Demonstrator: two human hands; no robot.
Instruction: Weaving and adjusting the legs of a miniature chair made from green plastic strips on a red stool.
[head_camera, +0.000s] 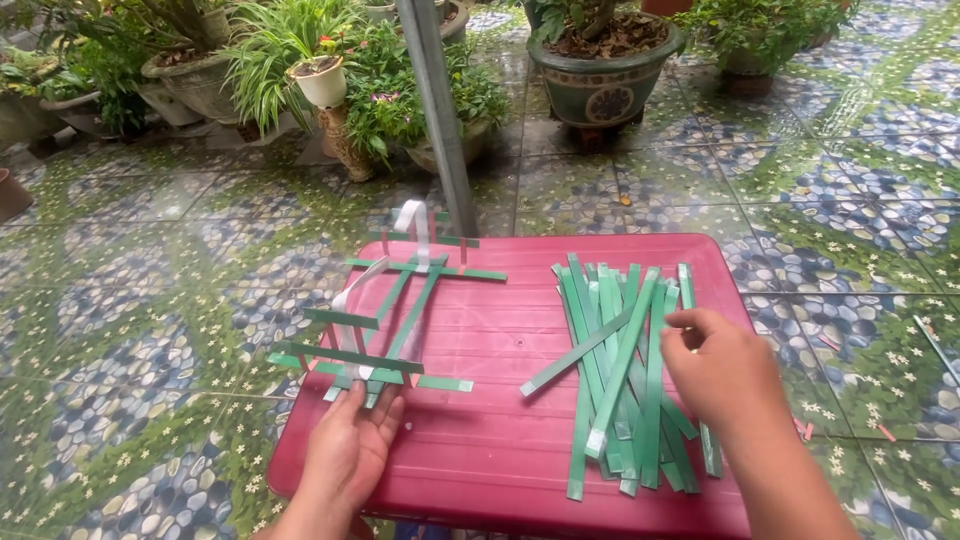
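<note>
A dark red plastic table (500, 450) stands on a tiled yard floor. On its left part lies a loose lattice of green and white plastic straps (395, 310), several crossing each other. My left hand (350, 450) rests palm down at the lattice's near end, fingertips on the strap ends. To the right lies a pile of loose green straps (620, 370). My right hand (720, 370) hovers over the pile's right side, fingers curled onto a strap there.
A grey metal pole (440, 110) rises just behind the table. Beyond it stand potted plants, a white pot (322, 82) and a large glazed green pot (603, 80). The patterned tile floor (140, 300) looks wet.
</note>
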